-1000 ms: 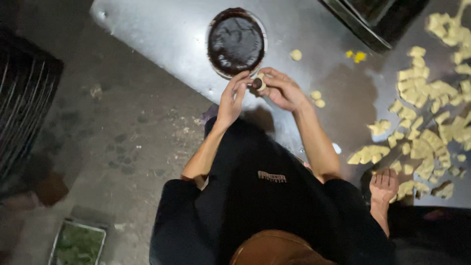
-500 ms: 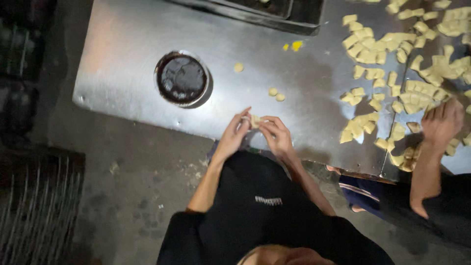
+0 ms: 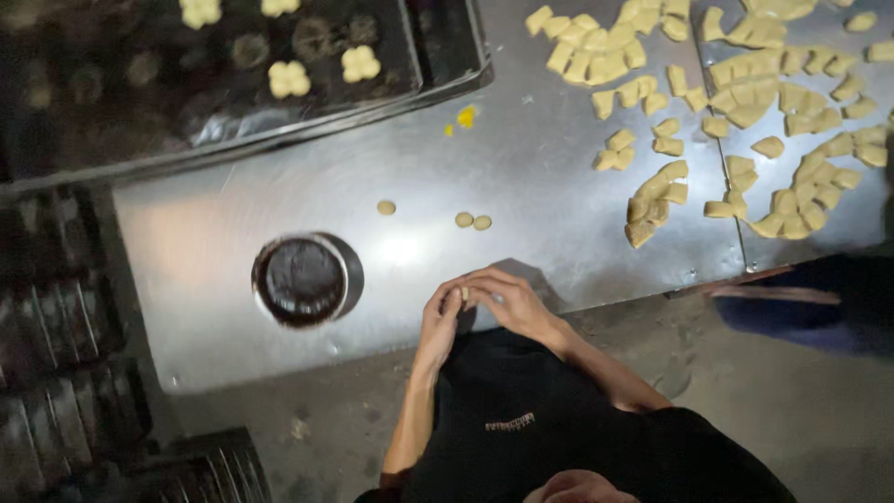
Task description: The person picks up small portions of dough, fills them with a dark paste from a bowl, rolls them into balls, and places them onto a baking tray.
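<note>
My left hand [image 3: 442, 321] and my right hand [image 3: 504, 301] are pressed together at the near edge of a steel table [image 3: 540, 186], both pinching one small piece of pale dough [image 3: 465, 294] between the fingertips. A round bowl of dark filling [image 3: 304, 278] sits on the table just left of my hands. Three small dough balls [image 3: 470, 221] lie on the steel a little beyond my hands.
Several cut dough pieces [image 3: 745, 102] are scattered across the right of the table. A dark baking tray [image 3: 233, 74] with shaped pastries [image 3: 289, 79] stands at the back left. Dark stacked trays [image 3: 56, 354] stand on the floor at left. Another person's dark sleeve [image 3: 810, 298] is at right.
The view has shifted, so the table sits higher and larger in frame. My hands stay joined on the dough. The other person's hand has left the dough pile.
</note>
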